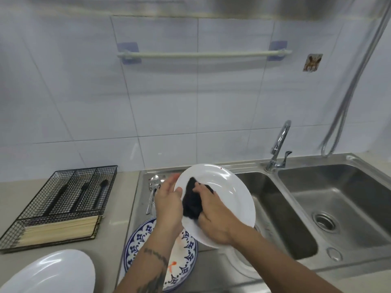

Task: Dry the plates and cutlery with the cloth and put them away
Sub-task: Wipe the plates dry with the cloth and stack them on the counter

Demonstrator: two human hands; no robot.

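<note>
Head view. A white plate point(224, 187) was held tilted above the steel draining board point(213, 269), its face turned toward the person. The left hand point(168, 203) gripped the plate's left rim, thumb on the face, fingers behind the edge. The right hand point(213, 218) was curled round a dark cloth point(192, 203) and pressed it against the middle of the plate's face.

Under the left forearm lay a blue-patterned plate point(137, 240), flat on the draining board. Behind it, near the board's back edge, lay metal spoons point(152, 191), bowls toward the wall. Another white plate point(53, 271) sat on the counter at the lower left corner, partly cut off by the picture edge.

A black wire cutlery tray point(63, 204) stood on the counter left of the sink; dark-handled utensils lay in its rear compartments, pale chopsticks point(61, 229) in the front one. A double steel sink point(338, 208) with a chrome tap point(279, 144) lay to the right.
</note>
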